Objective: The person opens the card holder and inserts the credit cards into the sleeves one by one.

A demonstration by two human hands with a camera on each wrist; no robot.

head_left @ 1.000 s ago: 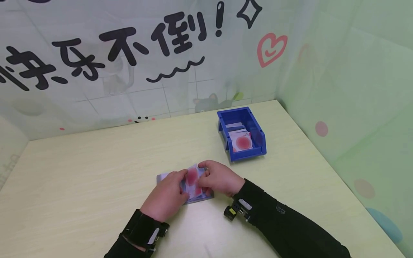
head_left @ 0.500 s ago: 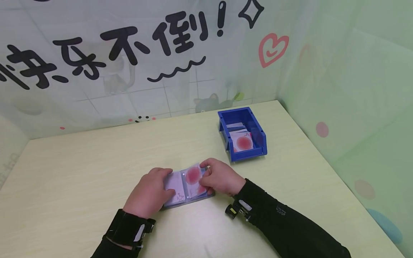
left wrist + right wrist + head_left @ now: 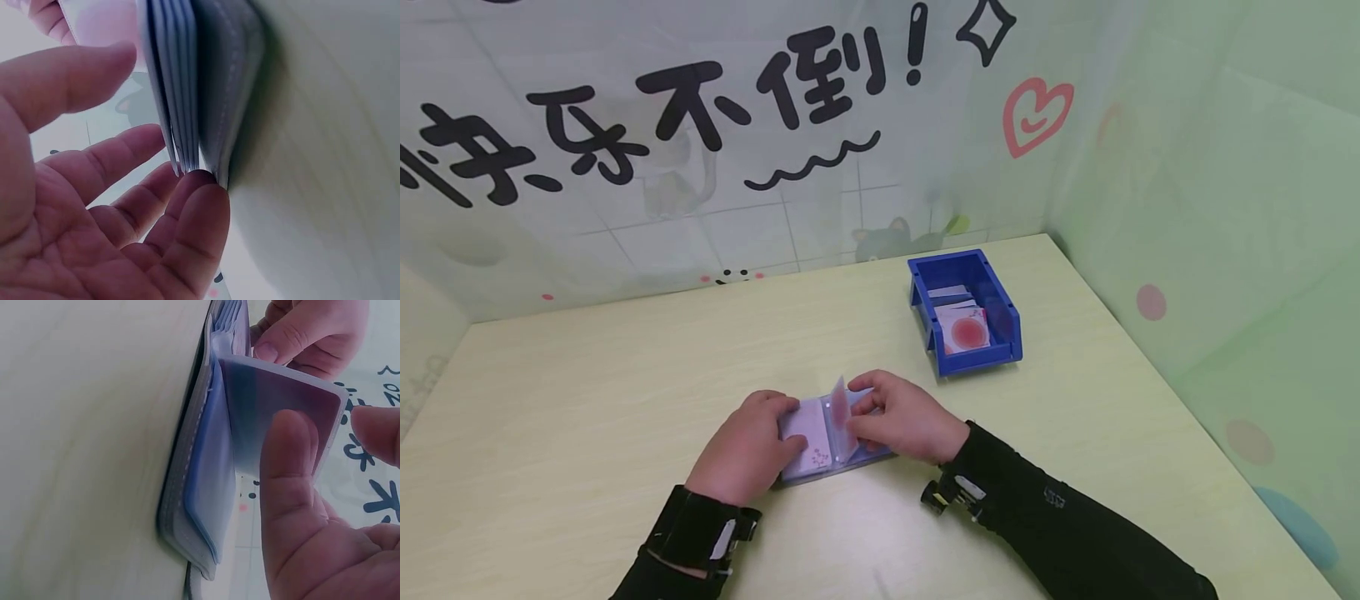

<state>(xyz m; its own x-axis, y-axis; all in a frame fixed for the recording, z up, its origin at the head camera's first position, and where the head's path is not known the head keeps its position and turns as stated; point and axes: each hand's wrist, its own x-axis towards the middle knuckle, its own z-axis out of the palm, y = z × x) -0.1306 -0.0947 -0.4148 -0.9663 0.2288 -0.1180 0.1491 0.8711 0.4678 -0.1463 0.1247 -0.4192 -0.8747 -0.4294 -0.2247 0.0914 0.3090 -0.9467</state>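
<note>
A small card holder (image 3: 806,435) with clear sleeve pages lies spread on the table. My left hand (image 3: 747,446) holds its left half, thumb over the pale top page and fingers along the outer edge. Several stacked sleeves (image 3: 178,81) show beside those fingers in the left wrist view. One sleeve page (image 3: 840,417) with a pink-circle card stands up near the spine. My right hand (image 3: 910,415) has this page between thumb and fingers; in the right wrist view the thumb (image 3: 289,450) lies over its face. More sleeves (image 3: 212,481) lie on the right cover.
Behind and to the right stands a blue open-front bin (image 3: 977,360) with several cards (image 3: 964,332) in it, the front one bearing a red circle. A printed curtain (image 3: 700,208) borders the table (image 3: 625,375) at the back and right.
My left hand has moved left onto the left half of the holder, uncovering its page. My right hand has lifted the pink-circle sleeve page from lying flat to standing, shifting slightly left.
</note>
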